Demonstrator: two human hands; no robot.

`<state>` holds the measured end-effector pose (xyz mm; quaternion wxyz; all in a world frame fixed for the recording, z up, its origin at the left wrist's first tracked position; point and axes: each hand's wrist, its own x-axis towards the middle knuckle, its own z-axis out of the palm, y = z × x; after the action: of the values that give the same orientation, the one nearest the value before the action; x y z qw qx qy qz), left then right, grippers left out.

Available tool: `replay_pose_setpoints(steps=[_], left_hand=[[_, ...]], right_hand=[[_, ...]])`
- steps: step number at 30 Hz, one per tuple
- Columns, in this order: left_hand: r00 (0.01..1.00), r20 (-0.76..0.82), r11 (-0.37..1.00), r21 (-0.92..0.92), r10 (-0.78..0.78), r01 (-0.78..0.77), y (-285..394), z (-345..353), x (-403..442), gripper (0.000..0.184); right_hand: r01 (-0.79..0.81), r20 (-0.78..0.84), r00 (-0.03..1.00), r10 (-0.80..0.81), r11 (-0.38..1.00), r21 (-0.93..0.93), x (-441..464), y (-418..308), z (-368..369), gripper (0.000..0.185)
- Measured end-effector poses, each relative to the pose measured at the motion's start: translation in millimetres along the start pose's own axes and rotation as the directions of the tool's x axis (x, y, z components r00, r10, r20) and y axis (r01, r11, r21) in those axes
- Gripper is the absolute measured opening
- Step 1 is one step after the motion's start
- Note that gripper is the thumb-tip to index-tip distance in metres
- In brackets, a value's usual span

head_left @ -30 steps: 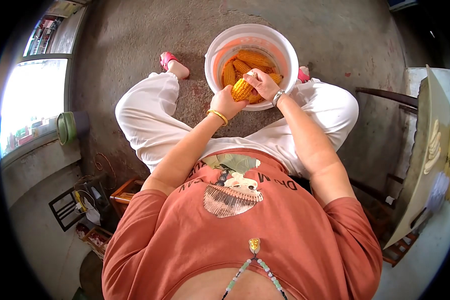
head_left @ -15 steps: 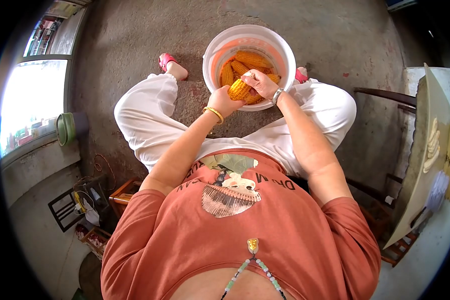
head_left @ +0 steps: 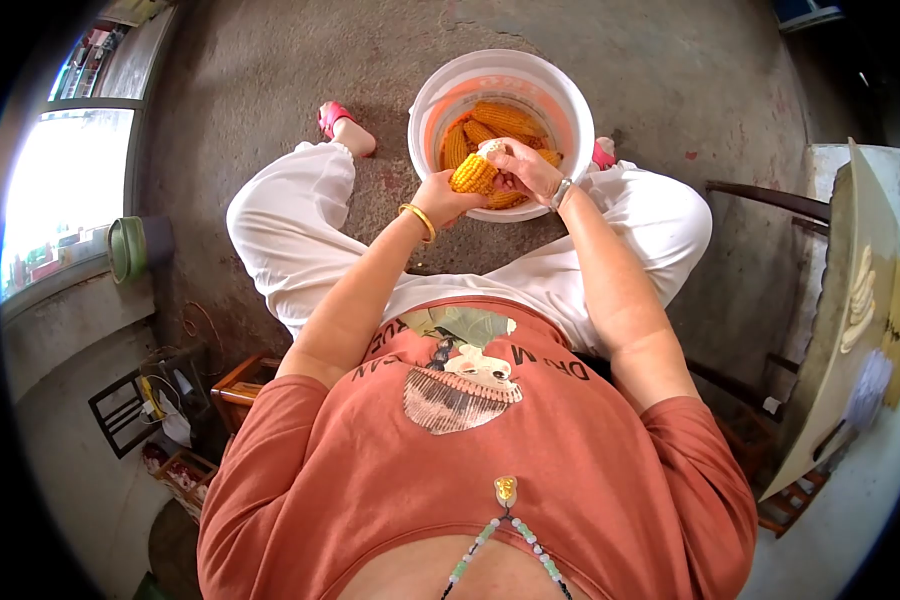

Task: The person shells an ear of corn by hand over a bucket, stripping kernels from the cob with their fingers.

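My left hand [head_left: 443,199] is wrapped round the lower end of a yellow corn cob [head_left: 475,173], which is tilted over the near rim of a white bucket [head_left: 426,110]. Against the cob's right side, my right hand [head_left: 526,172] is closed, with a small whitish piece [head_left: 491,148] showing at its fingertips; its kind is too small to tell. Inside the bucket lie several more corn cobs [head_left: 506,118], partly hidden by my hands. The bucket stands on the floor between my feet.
Grey concrete floor [head_left: 300,60] surrounds the bucket. At the left stand a green bin [head_left: 127,251] and a wooden stool [head_left: 242,388]. A tilted board [head_left: 820,370] is at the right, near a dark wooden bar [head_left: 770,194].
The corn cob has shifted slightly up and left in my left hand. My right hand has turned a little, and the whitish piece now shows at its fingertips.
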<state>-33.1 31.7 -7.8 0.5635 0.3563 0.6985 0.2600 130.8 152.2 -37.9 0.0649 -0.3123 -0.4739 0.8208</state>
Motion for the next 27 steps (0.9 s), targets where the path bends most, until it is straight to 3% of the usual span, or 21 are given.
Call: replay_pose_setpoints(steps=[12, 21, 24, 27], left_hand=[[0.999, -0.031, 0.999, 0.028, -0.022, 0.023, 0, 1, 0, 0.033], [0.95, -0.211, 0.926, 0.346, 0.231, -0.149, -16, 13, 8, 0.049], [0.969, -0.206, 0.911, 0.409, 0.136, -0.041, 0, 18, 2, 0.051], [0.967, -0.217, 0.885, 0.465, 0.135, -0.02, 5, 20, 1, 0.05]], right_hand=[[0.112, -0.03, 0.993, -0.113, 0.993, -0.036, 10, 21, -3, 0.047], [0.126, -0.15, 0.977, -0.15, 0.979, -0.159, 12, 19, 5, 0.045], [0.102, -0.223, 0.963, -0.153, 0.969, -0.226, 20, 30, 0, 0.051], [0.186, -0.266, 0.925, -0.272, 0.933, -0.308, 23, 30, -2, 0.066]])
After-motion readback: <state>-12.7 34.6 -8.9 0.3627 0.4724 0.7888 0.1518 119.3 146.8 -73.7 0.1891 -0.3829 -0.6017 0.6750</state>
